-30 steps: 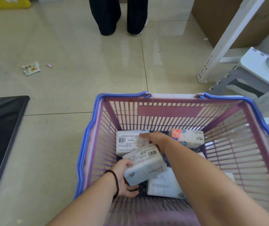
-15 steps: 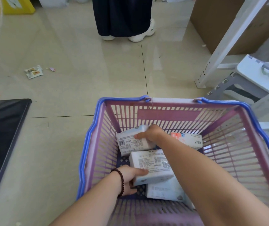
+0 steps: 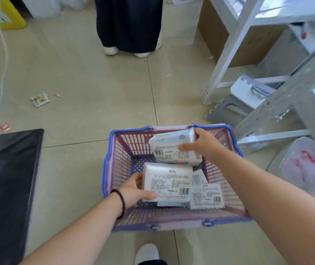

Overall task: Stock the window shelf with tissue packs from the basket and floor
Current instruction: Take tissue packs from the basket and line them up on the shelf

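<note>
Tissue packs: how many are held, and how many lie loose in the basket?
Held in left hand: 1 pack
Held in right hand: 1 pack
Loose in basket: at least 2 visible, one in full, others partly hidden
Total: at least 4

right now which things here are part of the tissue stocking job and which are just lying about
Job:
left hand holding a tissue pack
right hand holding another pack
basket
loose pack
shelf frame

Lying about:
wrappers
red scrap
black mat
step stool
</note>
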